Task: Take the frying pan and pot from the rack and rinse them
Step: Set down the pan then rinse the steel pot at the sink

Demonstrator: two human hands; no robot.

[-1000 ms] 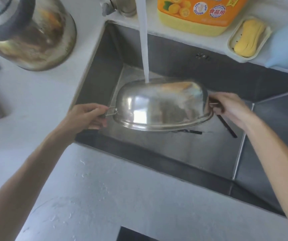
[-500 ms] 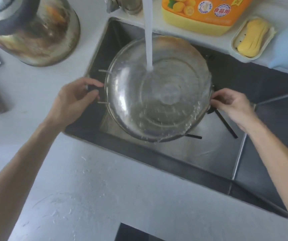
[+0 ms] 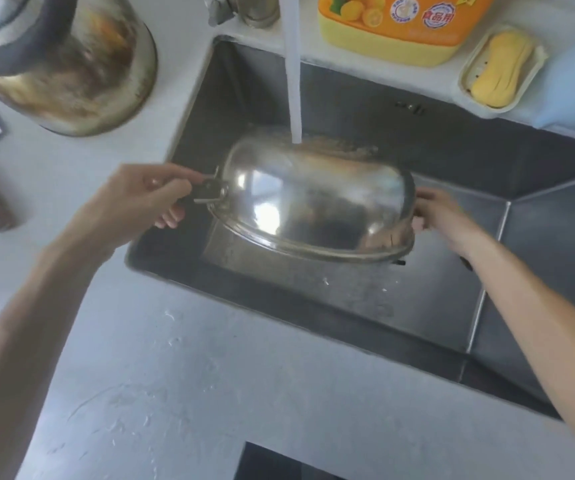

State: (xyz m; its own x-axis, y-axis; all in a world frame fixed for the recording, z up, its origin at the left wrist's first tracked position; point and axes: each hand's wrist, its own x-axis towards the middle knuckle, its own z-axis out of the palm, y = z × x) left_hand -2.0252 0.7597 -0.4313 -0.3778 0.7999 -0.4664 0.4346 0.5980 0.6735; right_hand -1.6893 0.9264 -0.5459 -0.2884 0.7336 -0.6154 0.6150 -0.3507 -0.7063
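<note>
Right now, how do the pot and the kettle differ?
The pot is held upside down over the sink under running water; the kettle stands upright on the counter. The pot's shell looks bright; the kettle's is heavily browned. Both are rounded bare metal.

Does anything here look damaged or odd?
Yes: the pot, held upside down under the water stream, has brownish scorch stains near its base, and the kettle on the counter is similarly discoloured.
</note>
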